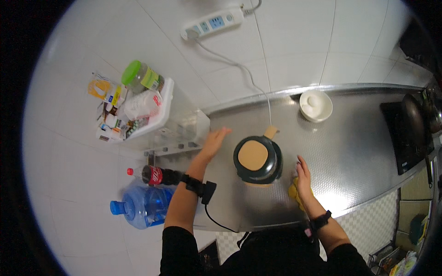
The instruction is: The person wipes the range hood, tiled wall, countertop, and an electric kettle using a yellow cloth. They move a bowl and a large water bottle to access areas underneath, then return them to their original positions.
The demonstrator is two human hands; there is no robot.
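Observation:
A round dark green electric cooking appliance (274, 165) with a tan disc (252, 155) on its lid stands on the metal worktop between my hands. A tan handle (270, 131) juts from its far side. To its left, my left hand (214, 142) is raised with fingers extended, holding nothing and apart from the appliance. My right hand (304, 177) is on the other side, fingers pointing away from me, with no grip visible. Below that hand lies a yellow cloth (293, 192), partly hidden by the palm and wrist; whether they touch is unclear.
A white bowl (323, 114) of eggs (314, 100) stands near the back wall. A grey cord (253, 81) runs up to a power strip (217, 22). Leftward are a filled plastic bin (169, 103), a cola bottle (155, 175) and a water jug (141, 207). A black cooktop (397, 138) is right.

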